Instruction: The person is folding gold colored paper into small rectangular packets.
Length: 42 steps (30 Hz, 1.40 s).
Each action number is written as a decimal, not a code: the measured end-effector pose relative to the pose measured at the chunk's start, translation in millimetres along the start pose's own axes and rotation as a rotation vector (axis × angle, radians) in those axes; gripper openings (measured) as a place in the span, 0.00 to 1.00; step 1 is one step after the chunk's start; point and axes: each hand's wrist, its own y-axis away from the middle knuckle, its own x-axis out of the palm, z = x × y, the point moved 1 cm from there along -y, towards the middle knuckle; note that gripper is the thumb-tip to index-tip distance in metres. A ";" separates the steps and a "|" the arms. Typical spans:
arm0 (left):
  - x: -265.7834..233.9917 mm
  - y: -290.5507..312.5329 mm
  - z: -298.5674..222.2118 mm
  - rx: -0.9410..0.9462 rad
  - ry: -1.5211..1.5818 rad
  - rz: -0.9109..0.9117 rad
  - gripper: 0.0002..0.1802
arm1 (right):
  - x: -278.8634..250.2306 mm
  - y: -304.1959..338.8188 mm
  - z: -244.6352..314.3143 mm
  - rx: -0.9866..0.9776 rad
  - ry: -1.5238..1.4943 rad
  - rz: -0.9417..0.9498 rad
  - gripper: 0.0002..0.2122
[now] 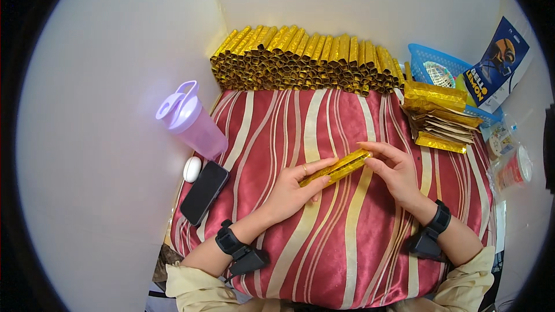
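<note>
A narrow folded strip of shiny gold paper (346, 167) slants up to the right above the striped cloth. My left hand (292, 192) grips its lower left end, with the index finger along the far side and the thumb on the near side. The fingers of my right hand (393, 169) pinch its upper right end. A dark lengthwise gap shows along the strip between my hands. Straight ahead, many hollow gold paper tubes (306, 58) lie stacked against the wall. Right of my right hand stands a pile of flat gold paper pieces (436, 101).
A maroon striped cloth (272, 138) covers the work surface. To the left are a purple shaker bottle (196, 124), a white oval case (192, 169) and a black phone (204, 192). At the right are a blue basket (425, 58), a dark blue packet (497, 60) and clear plastic cups (513, 170).
</note>
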 end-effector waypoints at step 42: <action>9.9 0.8 4.6 -0.066 0.251 0.300 0.36 | 6.5 4.9 -2.7 0.141 -0.238 0.172 0.09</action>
